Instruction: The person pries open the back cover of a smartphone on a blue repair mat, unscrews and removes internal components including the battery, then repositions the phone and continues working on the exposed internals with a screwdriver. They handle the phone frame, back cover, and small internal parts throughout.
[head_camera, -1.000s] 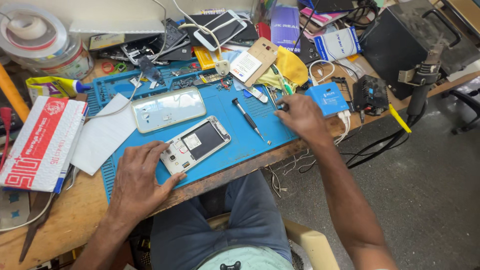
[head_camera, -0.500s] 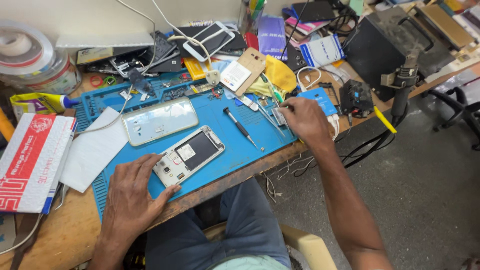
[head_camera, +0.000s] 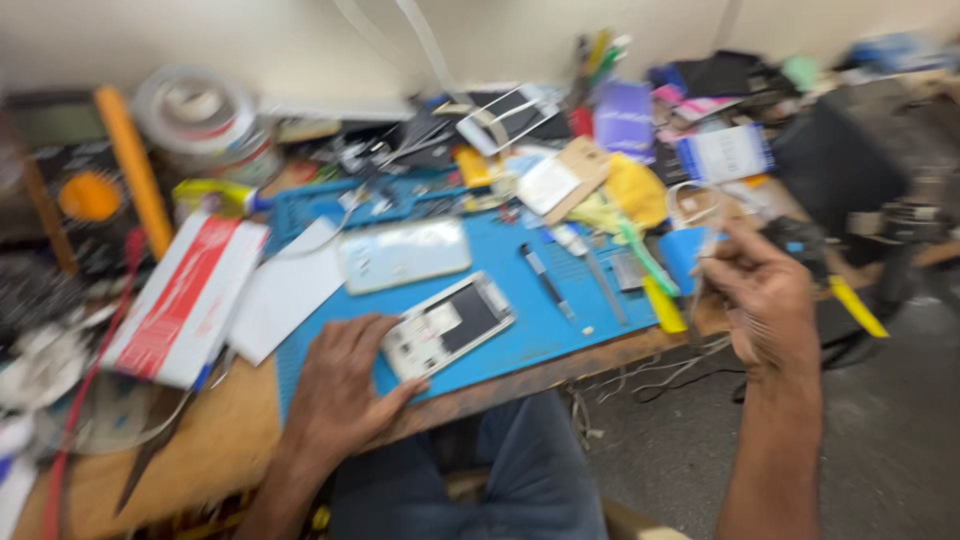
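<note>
The view is blurred by motion. An opened phone (head_camera: 450, 325) with its insides showing lies on a blue work mat (head_camera: 520, 345). My left hand (head_camera: 345, 385) holds the phone's near end down with thumb and fingers. My right hand (head_camera: 765, 300) is raised off the bench at the mat's right edge. Its fingers are pinched on a thin pale tool (head_camera: 698, 265) whose kind I cannot make out. A pale phone back panel (head_camera: 405, 255) lies just behind the opened phone. A black screwdriver (head_camera: 545, 280) rests on the mat between the two hands.
A red and white box (head_camera: 185, 300) and a white sheet (head_camera: 285, 290) lie to the left of the mat. A tape roll (head_camera: 200, 110) stands at the back left. Cluttered parts, cards and tools fill the back. A yellow tool (head_camera: 662, 305) lies at the mat's right edge.
My right hand has lifted from the tools by the blue box and drawn back to the right, now pinched. The camera swung, blurring the view. My left hand stays on the phone.
</note>
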